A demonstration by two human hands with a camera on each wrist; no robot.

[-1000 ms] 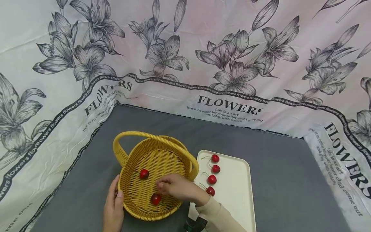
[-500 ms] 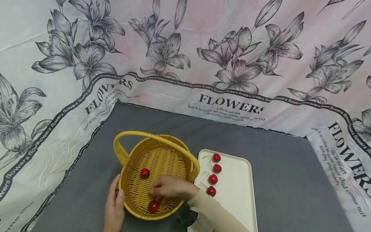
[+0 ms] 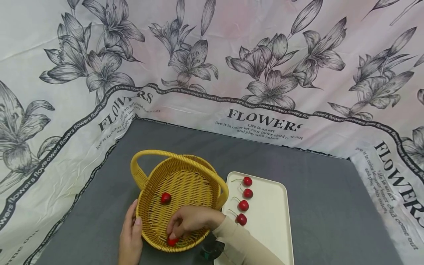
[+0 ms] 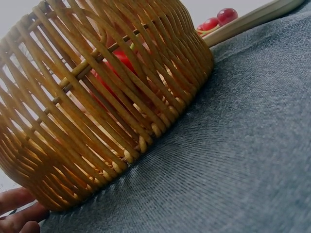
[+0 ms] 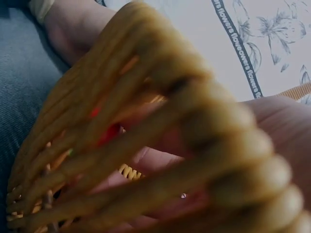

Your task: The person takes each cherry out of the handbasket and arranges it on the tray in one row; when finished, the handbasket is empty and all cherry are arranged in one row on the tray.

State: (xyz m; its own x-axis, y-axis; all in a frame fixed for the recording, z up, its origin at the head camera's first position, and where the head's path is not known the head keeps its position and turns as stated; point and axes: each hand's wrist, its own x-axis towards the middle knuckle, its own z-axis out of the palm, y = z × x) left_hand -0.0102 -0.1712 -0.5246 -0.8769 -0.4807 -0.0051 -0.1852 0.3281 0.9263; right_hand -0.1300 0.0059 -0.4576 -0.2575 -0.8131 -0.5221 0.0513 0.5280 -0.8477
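Observation:
A yellow woven basket with an arched handle stands on the grey surface, one red cherry lying on its floor. My left hand holds the basket's near left side, thumb by the rim and fingers low on the outer wall; its fingertips show by the base in the left wrist view. My right hand reaches inside, fingers curled, and pinches a second cherry close to the front wall. That cherry is partly covered by the fingers and shows red through the weave in the left wrist view.
A cream rectangular tray lies right of the basket, with several stemmed cherries in a row along its left side. The right forearm crosses the tray's near left part. A flower-printed cloth encloses the surface at back and sides.
My right hand has moved left and toward the front of the basket, and the cherry by its fingers has shifted the same way. The left hand stays at the basket's side.

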